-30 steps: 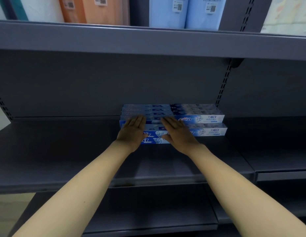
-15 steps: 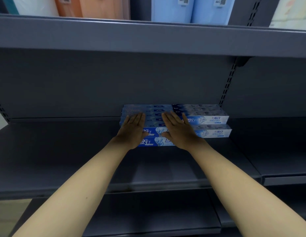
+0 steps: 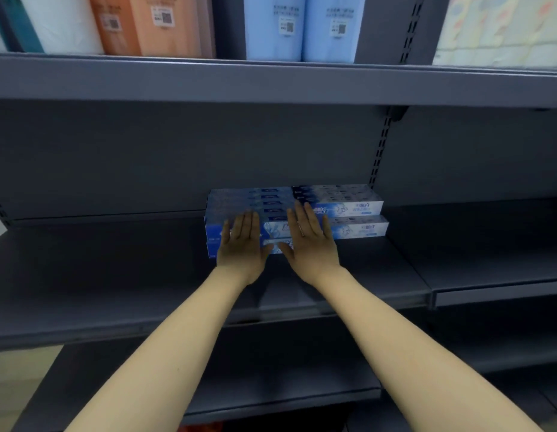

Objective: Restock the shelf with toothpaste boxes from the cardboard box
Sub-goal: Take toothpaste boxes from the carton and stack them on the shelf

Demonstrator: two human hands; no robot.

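Head camera faces the shelf [image 3: 115, 275] squarely (close, apparently arm's length).

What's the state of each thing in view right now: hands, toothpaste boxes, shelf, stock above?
Left hand: fingers straight, flat against the front of the toothpaste boxes.
Right hand: fingers straight, flat against the same boxes.
Toothpaste boxes: lying flat, stacked in two layers at the back of the shelf.
Shelf: bare either side of the stack.
Orange pack: upright on the shelf above.
Blue packs: upright, side by side, on the shelf above.
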